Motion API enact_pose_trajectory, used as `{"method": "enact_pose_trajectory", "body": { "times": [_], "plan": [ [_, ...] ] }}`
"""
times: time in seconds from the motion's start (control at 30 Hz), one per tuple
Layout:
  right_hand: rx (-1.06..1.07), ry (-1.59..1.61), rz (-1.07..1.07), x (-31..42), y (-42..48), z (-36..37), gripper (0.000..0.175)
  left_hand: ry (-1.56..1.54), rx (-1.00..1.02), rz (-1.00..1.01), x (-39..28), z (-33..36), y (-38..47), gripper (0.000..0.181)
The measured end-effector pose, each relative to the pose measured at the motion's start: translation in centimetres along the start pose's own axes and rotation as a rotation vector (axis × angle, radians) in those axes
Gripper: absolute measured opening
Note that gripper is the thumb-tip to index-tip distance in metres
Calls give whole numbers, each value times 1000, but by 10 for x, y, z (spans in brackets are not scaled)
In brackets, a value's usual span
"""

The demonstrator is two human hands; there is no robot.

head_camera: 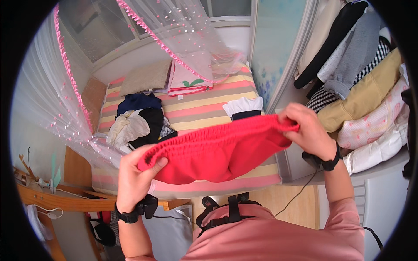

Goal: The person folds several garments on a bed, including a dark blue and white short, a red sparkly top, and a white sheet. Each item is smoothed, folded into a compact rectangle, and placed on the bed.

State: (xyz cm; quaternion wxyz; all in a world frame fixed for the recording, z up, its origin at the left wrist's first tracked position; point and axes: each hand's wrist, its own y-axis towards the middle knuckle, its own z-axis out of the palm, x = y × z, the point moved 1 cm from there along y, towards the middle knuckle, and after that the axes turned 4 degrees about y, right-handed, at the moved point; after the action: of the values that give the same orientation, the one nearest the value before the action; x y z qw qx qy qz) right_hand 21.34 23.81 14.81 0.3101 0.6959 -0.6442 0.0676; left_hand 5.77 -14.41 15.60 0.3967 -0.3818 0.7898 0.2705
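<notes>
A red garment with a gathered elastic waistband [222,150] is stretched between my two hands above a bed with a striped sheet [196,107]. My left hand [138,173] grips one end of the waistband, thumb on the near side. The other end, held a little higher in the picture, is in my right hand [302,130]. Beyond the red cloth lie a white garment [243,105] and a dark folded piece [246,115], partly covered by it. On the bed's left is a loose heap with a navy garment [138,102], a cream one [129,129] and a black one [152,122].
A beige pillow [147,76] and a folded pink blanket [192,73] lie at the bed's far end. Sheer netting with pink trim [70,78] hangs at left. Several clothes, including a grey garment [356,49], hang at right. A wooden rail [68,201] runs at lower left.
</notes>
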Motion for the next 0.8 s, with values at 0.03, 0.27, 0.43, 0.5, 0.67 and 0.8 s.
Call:
{"method": "enact_pose_trajectory", "body": {
  "times": [0.03,0.27,0.43,0.5,0.67,0.8],
  "plan": [
    [-63,-42,-69,10,9,-2,33,-65,-22,18,-2,-7,0,28],
    [-146,-394,-273,82,37,-7,44,-148,247,511,6,-53,-8,27],
    [255,-278,-143,86,17,110,31,-85,348,412,55,-39,-22,28],
    [237,-245,-107,73,13,133,27,-83,309,266,77,-39,-21,30],
    [336,-345,-82,81,2,146,13,-102,539,51,109,-46,-19,41],
    [305,-462,-191,95,11,130,10,-258,662,-19,118,-46,-12,47]
  ]
}}
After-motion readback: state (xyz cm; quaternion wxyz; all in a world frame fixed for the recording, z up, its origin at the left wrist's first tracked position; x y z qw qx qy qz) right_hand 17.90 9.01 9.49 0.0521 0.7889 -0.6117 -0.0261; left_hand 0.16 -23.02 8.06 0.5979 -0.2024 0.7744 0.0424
